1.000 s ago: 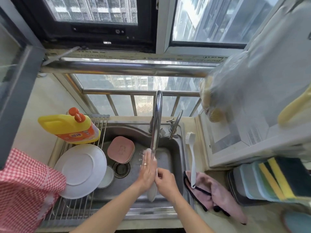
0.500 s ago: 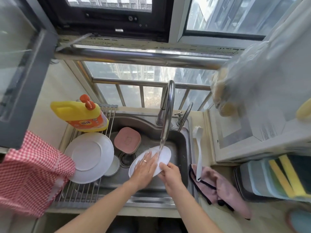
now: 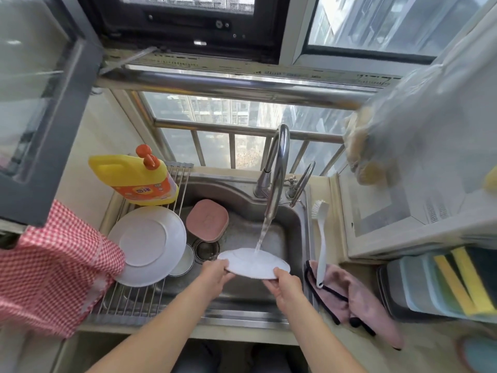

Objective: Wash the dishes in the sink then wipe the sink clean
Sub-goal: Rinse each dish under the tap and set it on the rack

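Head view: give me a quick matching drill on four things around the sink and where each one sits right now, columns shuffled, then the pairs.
Things:
1. small white plate
2. large white plate
3. pink container
4. dish brush

Places:
A. lying in the sink basin near the drain
B. on the counter edge right of the sink, handle end over the pink cloth
C. held under the running water by the left hand and right hand
D. on the wire rack across the sink's left side

Pairs: 1-C, 2-D, 3-A, 4-B
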### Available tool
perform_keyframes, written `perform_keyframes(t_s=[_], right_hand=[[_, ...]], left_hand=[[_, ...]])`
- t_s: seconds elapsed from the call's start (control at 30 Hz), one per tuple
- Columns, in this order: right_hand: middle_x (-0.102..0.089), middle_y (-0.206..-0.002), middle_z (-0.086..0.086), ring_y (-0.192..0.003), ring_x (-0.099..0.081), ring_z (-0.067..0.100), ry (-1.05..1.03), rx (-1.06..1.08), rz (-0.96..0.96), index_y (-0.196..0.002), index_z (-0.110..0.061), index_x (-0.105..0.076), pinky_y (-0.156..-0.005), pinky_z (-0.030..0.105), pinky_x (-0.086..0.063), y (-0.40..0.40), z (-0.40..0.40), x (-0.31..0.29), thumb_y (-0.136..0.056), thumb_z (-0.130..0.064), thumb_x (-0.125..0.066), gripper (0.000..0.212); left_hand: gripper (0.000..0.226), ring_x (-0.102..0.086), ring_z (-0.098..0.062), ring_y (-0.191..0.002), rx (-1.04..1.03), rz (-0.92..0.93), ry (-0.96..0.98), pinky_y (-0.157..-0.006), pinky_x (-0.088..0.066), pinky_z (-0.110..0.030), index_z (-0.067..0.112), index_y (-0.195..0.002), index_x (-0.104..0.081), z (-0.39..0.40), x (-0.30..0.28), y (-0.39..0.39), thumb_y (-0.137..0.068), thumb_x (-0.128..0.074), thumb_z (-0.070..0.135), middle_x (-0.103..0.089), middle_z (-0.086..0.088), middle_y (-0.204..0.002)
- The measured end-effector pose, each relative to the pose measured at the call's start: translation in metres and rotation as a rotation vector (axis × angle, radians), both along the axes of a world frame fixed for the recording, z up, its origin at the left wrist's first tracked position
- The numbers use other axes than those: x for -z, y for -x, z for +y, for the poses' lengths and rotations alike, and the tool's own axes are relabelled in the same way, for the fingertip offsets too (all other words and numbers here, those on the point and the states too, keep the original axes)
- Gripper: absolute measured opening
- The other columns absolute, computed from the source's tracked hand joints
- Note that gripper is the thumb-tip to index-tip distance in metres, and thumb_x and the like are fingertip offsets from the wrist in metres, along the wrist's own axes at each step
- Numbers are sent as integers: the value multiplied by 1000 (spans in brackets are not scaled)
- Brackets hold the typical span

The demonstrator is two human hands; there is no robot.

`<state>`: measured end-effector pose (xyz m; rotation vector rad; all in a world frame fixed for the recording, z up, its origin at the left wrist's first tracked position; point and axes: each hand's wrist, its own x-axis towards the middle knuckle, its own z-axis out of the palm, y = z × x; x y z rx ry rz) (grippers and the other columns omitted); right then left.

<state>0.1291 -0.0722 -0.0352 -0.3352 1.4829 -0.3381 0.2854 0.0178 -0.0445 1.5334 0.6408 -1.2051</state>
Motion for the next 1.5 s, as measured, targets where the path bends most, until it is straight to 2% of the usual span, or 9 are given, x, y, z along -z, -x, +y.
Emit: perform_keyframes(t_s=[0.07,0.17,0.27,0.4,0.6,0.77,1.07,1.27,1.5], right_hand=[[-60,-127,22,-108,-64,37,103,-321,273,-128,2,-48,-78,42,-62,5,1,5,-97,-15,-59,37],[-46,-143,13,-125,-51,33,563,-902,716,-140,-7,-46,-102,39,-47,11,9,8,-95,-23,-57,49],[-53,-142,-2,-131,-50,18,1029,-1067,439,-133,-17,-60,-110,37,-42,6,26,-1,-101,-23,-48,35],[-37,-160,-10,-151,-25,7,1015,-1346,180,-151,-27,-46,-124,34,-22,-8,30,0,-108,-33,-36,44],[-28,-165,-3,-156,-14,19,1010,-1384,247,-159,-21,-29,-125,38,-19,-23,-2,12,-110,-32,-29,50],[-37,-160,-11,-151,-18,-2,1187,-1367,100,-155,-25,-41,-124,26,-20,-10,18,-2,-108,-33,-35,48],[-15,-168,-11,-155,-5,4,977,-1338,141,-162,-28,-21,-126,43,-14,-29,-12,3,-110,-39,-27,53],[-13,-167,-17,-154,0,0,1158,-1363,61,-161,-32,-21,-123,26,-9,-15,26,-3,-109,-41,-26,52],[-9,-168,-15,-155,2,7,934,-1281,141,-160,-37,-19,-127,41,-3,-37,-15,26,-110,-44,-21,51]], left_hand=[[39,-62,-36,-103,22,-4,10,-87,-53,-46,-16,-134,-42,-1,-4,3,-96,-45,-15,-59,-28,-124],[35,-66,-34,-98,75,-45,17,-75,-60,-40,-11,-131,-48,0,-10,8,-96,-45,-13,-62,-25,-118],[30,-68,-33,-94,145,-83,36,-54,-60,-33,-9,-123,-52,0,-16,15,-94,-45,-12,-65,-26,-115],[31,-69,-28,-77,287,-129,104,-58,-59,-34,-9,-113,-59,-2,-22,25,-87,-43,-15,-69,-21,-94],[32,-73,-30,-85,376,-233,175,-61,-59,-36,10,-117,-58,-2,-32,29,-91,-48,-7,-70,-21,-108],[25,-74,-28,-87,294,-265,167,-68,-62,-41,7,-118,-59,-3,-31,16,-94,-58,0,-70,-19,-111],[23,-67,-14,-63,508,-372,212,-53,-53,-27,4,-113,-59,3,-50,27,-94,-52,-5,-70,-8,-75],[21,-69,-31,-82,377,-288,233,-63,-59,-36,6,-117,-58,3,-49,22,-97,-61,7,-72,-21,-95],[27,-71,-33,-84,467,-277,258,-78,-60,-55,8,-118,-56,15,-50,31,-94,-50,-4,-72,-26,-100]])
